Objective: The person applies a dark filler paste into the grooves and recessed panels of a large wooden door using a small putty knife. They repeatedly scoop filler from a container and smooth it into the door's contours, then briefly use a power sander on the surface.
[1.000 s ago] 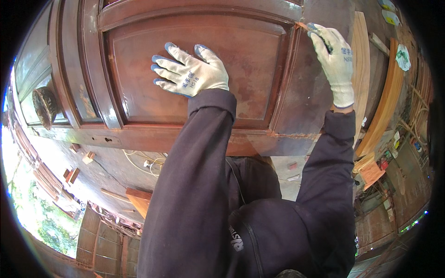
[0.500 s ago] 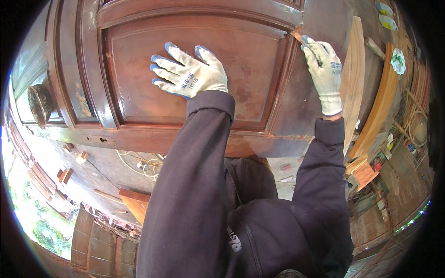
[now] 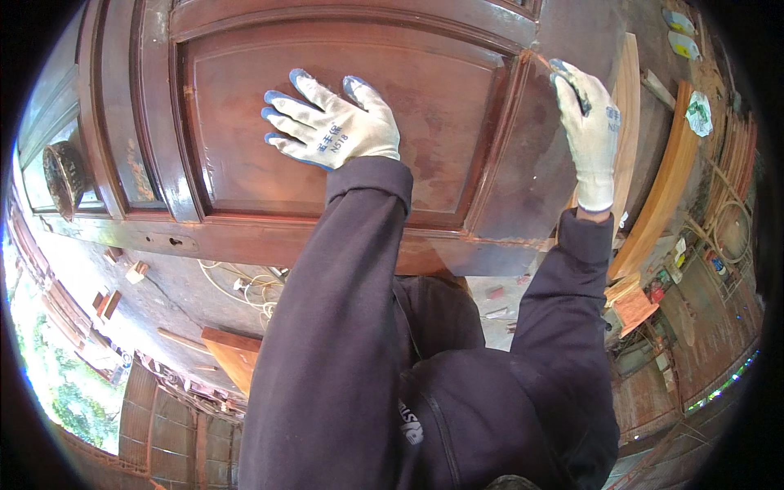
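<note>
Brown door panel [image 3: 445,122] lies bare between left hand [image 3: 336,124] and right-edge moulding [image 3: 505,114].

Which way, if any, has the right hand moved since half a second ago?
Yes, rightward: the right hand now sits farther right of the door panel, judged against that panel's upper-right corner.

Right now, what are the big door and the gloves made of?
The door looks like wood, with reddish-brown varnish or paint: its frame shines in the light and has lighter, worn-looking spots. The gloves look like cream knitted cloth, with snug cuffs and blue tips, perhaps rubber-coated.
</note>
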The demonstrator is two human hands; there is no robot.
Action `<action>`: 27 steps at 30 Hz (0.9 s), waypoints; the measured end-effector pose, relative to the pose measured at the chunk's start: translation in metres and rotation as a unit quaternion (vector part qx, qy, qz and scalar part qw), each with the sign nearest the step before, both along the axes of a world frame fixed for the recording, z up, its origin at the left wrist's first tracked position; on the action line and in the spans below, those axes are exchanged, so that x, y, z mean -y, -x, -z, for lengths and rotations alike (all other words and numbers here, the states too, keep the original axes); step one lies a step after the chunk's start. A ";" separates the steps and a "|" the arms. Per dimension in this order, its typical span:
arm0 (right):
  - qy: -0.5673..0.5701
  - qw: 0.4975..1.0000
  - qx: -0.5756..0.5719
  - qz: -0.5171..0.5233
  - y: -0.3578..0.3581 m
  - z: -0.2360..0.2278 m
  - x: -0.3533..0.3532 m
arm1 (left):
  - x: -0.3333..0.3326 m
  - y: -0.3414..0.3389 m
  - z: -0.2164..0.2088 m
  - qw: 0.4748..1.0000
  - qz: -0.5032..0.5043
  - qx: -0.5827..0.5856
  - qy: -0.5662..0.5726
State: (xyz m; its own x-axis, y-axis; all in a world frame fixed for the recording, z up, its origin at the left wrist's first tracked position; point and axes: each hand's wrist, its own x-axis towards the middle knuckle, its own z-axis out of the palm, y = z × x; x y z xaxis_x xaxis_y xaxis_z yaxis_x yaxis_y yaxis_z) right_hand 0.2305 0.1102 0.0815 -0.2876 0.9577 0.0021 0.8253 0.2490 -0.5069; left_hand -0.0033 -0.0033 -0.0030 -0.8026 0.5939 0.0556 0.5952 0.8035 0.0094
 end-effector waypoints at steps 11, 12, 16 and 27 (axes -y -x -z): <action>-0.029 0.998 0.040 -0.048 0.000 0.013 -0.005 | -0.001 0.000 0.003 0.998 0.010 -0.016 -0.059; -0.046 0.997 0.048 -0.045 0.002 0.018 -0.007 | -0.001 0.002 0.005 0.998 0.015 -0.026 -0.051; -0.065 0.993 0.086 -0.057 0.011 0.015 0.003 | 0.000 0.000 0.005 0.998 0.012 -0.022 -0.050; 0.039 0.991 -0.095 0.085 -0.008 0.019 0.002 | 0.003 0.000 0.007 0.999 0.017 -0.025 -0.038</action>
State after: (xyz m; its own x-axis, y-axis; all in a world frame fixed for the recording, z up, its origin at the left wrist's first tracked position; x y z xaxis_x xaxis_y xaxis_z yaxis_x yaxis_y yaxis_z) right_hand 0.2386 0.1078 0.0627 -0.1234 0.9917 -0.0354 0.7391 0.0680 -0.6702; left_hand -0.0036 -0.0060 -0.0101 -0.7774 0.6129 0.1414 0.6231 0.7811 0.0395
